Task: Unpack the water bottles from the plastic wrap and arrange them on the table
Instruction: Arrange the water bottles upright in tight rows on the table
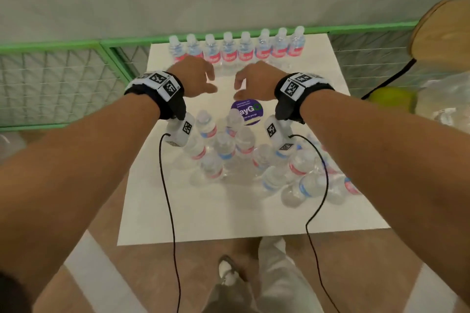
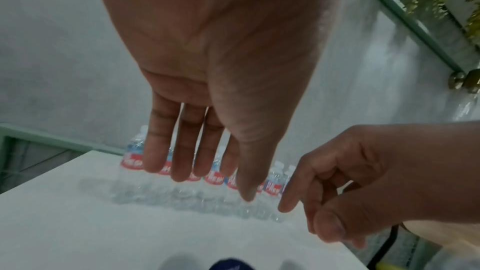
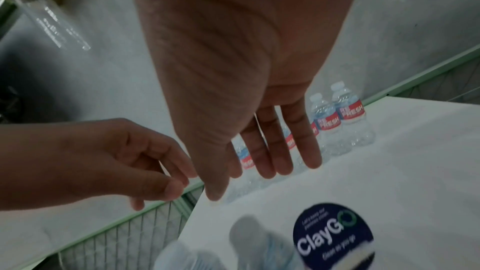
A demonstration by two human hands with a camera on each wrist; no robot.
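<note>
Both hands hang in the air above the middle of the white bench (image 1: 229,221), palms down, forearms stretched forward from the body and converging slightly. On the left hand (image 1: 195,76) the fingers (image 2: 182,151) point forward and down, straight and held loosely side by side, with the thumb angled inward; it holds nothing. On the right hand (image 1: 256,81) the fingers (image 3: 309,139) are likewise relaxed and extended over the bench, thumb turned toward the other hand, and nothing is held. From the opposite wrist view each hand looks a little more curled. The two thumbs come near one another without touching. Each wrist carries a black band with white tag-marked blocks, and a thin black cable (image 1: 167,198) trails from each toward the body.

Nearest the person, below the wrists, stands a loose cluster of water bottles (image 1: 223,150) on the bench, some upright at the left, others lying tipped over at the right side (image 1: 302,185); whether plastic wrap lies among them cannot be told. Just beyond the cluster, a round dark blue sticker (image 1: 248,114) sits flat on the bench top. Farther on, past the fingertips, a straight row of upright bottles (image 1: 236,48) with red and blue labels lines the far edge. Behind it runs a green wire-mesh fence (image 1: 63,71) against a pale wall.
</note>
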